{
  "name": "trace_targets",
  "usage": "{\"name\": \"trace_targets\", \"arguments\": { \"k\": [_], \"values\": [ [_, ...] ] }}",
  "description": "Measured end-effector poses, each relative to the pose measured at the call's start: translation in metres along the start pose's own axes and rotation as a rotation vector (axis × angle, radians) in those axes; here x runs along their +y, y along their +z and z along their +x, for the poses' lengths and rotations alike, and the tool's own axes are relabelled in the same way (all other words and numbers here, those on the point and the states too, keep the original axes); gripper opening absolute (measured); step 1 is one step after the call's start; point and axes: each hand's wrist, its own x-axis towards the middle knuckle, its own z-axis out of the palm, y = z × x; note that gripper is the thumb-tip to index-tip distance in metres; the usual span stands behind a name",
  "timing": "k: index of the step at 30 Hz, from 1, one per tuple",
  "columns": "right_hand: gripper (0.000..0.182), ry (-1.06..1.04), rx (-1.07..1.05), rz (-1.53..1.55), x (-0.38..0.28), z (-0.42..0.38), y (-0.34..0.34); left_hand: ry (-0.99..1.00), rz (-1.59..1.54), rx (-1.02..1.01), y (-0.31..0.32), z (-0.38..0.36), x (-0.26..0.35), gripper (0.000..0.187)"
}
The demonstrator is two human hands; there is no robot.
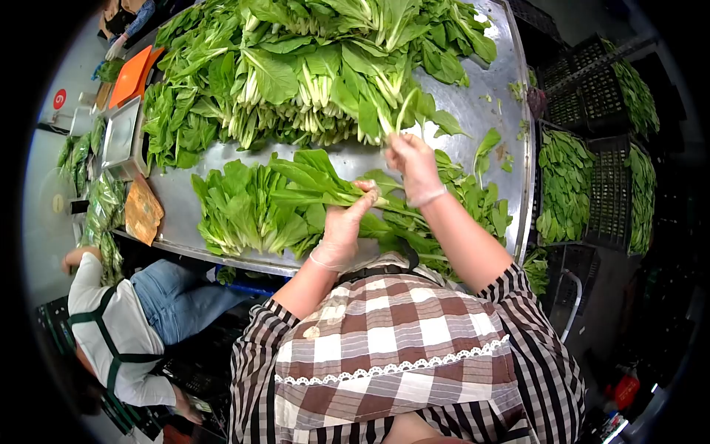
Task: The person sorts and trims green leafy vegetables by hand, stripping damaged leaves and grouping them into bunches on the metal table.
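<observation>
My left hand (344,226), in a clear glove, is closed around the pale stems of a small bunch of leafy greens (314,181), its leaves pointing left above the table. Close by on the right, my gloved right hand (414,166) pinches the base of a leafy green stalk (403,115) at the edge of the big pile. That pile of leafy greens (318,74) is stacked across the far side, white stem ends toward me. A lower row of greens (248,207) lies along the near edge, left of my left hand. Loose leaves (477,203) lie beyond my right forearm.
The metal table (499,81) has a raised rim on the right. Black crates of greens (566,185) stand beyond it. At left are a metal box (124,140), an orange board (133,78) and a brown block (143,211). A person (122,333) stands at lower left; another person's sleeve (140,18) shows at upper left.
</observation>
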Motion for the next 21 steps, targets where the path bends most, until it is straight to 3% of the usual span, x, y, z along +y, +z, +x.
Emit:
{"name": "trace_targets", "arguments": {
  "k": [6,10,13,14,17,21],
  "values": [
    [0.008,-0.041,-0.02,0.005,0.039,-0.071,-0.038,-0.131,0.046,0.03,0.003,-0.001,-0.009,0.027],
    [0.01,-0.17,-0.038,-0.198,0.052,-0.093,-0.055,-0.134,-0.005,0.029,0.009,-0.005,-0.014,0.027],
    [0.013,-0.571,-0.09,-0.556,0.049,-0.104,-0.055,-0.141,-0.004,0.002,0.011,-0.009,-0.006,0.027],
    [0.016,-0.587,-0.13,-0.639,0.043,-0.108,-0.053,-0.137,-0.046,0.006,0.015,-0.01,-0.003,0.027],
    [0.017,-0.22,-0.139,-0.434,0.048,-0.114,-0.052,-0.156,-0.071,-0.037,0.01,-0.011,-0.007,0.027],
    [0.026,-0.087,-0.187,-0.125,0.042,-0.115,-0.05,-0.151,-0.083,-0.162,0.0,-0.013,-0.017,0.026]
  ]
}}
